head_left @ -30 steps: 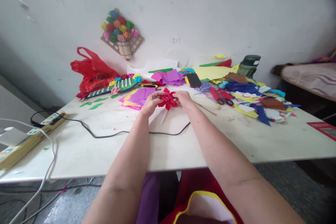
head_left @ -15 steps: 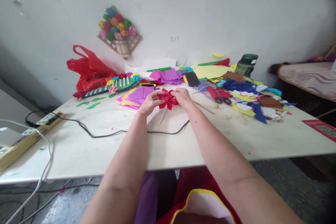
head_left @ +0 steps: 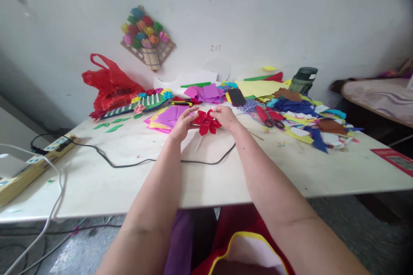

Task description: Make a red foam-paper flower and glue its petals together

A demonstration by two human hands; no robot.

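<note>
Between my hands, above the middle of the table, is a red paper flower (head_left: pixel 207 125) with several pointed petals. My left hand (head_left: pixel 183 124) is at its left edge; one finger reaches under the petals while the upper fingers are lifted a little. On the flower's upper right, my right hand (head_left: pixel 224 117) pinches a petal between thumb and fingertips. A stack of purple, yellow and pink paper sheets (head_left: pixel 167 118) lies just left of my left hand. Beneath the flower, a thin pale strip (head_left: pixel 200 142) rests on the tabletop.
A black cable (head_left: pixel 129 166) crosses the table (head_left: pixel 213 184) under my forearms from a power strip (head_left: pixel 48 159). Scissors (head_left: pixel 272 121), a phone (head_left: pixel 236 97), paper scraps (head_left: pixel 309 114) and a bottle (head_left: pixel 303 80) are to the right. A red plastic bag (head_left: pixel 112 81) and green paper leaves (head_left: pixel 114 129) are left.
The fingers of my left hand have loosened and lifted off the petals' left side. The flower has turned slightly, showing more of its petals; my right hand keeps its pinch.
</note>
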